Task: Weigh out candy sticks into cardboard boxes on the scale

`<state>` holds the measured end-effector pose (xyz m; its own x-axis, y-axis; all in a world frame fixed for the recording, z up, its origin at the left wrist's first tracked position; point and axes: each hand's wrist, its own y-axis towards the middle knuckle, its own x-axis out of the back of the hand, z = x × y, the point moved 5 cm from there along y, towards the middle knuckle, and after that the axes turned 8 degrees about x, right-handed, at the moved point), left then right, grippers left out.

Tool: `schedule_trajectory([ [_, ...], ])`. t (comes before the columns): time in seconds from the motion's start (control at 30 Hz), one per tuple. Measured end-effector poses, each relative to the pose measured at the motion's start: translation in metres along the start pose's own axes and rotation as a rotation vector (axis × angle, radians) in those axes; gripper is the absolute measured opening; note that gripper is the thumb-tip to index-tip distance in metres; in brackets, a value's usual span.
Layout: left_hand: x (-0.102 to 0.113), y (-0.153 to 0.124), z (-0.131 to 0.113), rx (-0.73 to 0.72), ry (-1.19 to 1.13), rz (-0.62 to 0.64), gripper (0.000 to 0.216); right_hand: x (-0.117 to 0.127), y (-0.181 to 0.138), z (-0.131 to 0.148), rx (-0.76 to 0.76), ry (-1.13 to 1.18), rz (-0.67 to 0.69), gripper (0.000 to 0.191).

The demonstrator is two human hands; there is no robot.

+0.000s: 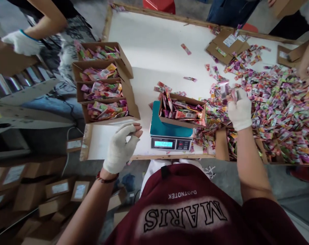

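My left hand (120,147), in a white fingertipless glove, hovers over the table's near edge left of the scale. Its fingers are loosely curved, with a gap to the thumb and nothing between them. Over the heap, my right hand (240,110) in a matching glove pinches some small stick sachets (224,89). Between the hands stands a digital scale (171,143) with a teal platform and a lit display. An open cardboard box (182,115) filled with colourful sachets sits on the platform, slightly askew.
Several filled boxes (103,92) stand in a row on the left. A large sachet heap (277,98) covers the right of the white table (149,37), with flattened cardboard (227,46) behind. A co-worker's gloved hand (24,42) is at upper left; another person's hand (304,71) reaches in at right.
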<state>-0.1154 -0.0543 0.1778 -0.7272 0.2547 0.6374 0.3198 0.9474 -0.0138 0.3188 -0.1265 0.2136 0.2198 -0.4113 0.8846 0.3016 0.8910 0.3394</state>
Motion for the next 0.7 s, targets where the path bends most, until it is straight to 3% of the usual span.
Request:
schedule_trajectory([
  [0.1,0.005,-0.001,0.003,-0.012,0.025,-0.014,0.018,0.006,-0.007,-0.005,-0.005,-0.074,0.023,0.043],
  [0.2,0.004,0.003,-0.002,-0.041,0.048,-0.028,0.017,-0.005,-0.01,0.03,0.109,0.028,0.14,0.033],
  [0.3,-0.002,0.008,-0.016,-0.095,0.049,-0.026,0.018,-0.037,-0.005,0.083,0.222,0.032,0.355,0.027],
  [0.37,-0.008,0.011,-0.028,-0.133,0.045,-0.011,0.018,-0.065,0.001,0.108,0.203,-0.076,0.513,0.028],
  [0.5,-0.02,0.016,-0.047,-0.164,0.044,0.026,0.019,-0.11,0.012,0.124,0.113,-0.257,0.746,0.027],
  [0.6,-0.026,0.016,-0.054,-0.175,0.026,0.04,0.02,-0.114,0.011,0.119,0.118,-0.273,0.767,0.026],
  [0.7,-0.029,0.015,-0.055,-0.171,0.005,0.042,0.02,-0.087,0.006,0.111,0.144,-0.209,0.625,0.026],
])
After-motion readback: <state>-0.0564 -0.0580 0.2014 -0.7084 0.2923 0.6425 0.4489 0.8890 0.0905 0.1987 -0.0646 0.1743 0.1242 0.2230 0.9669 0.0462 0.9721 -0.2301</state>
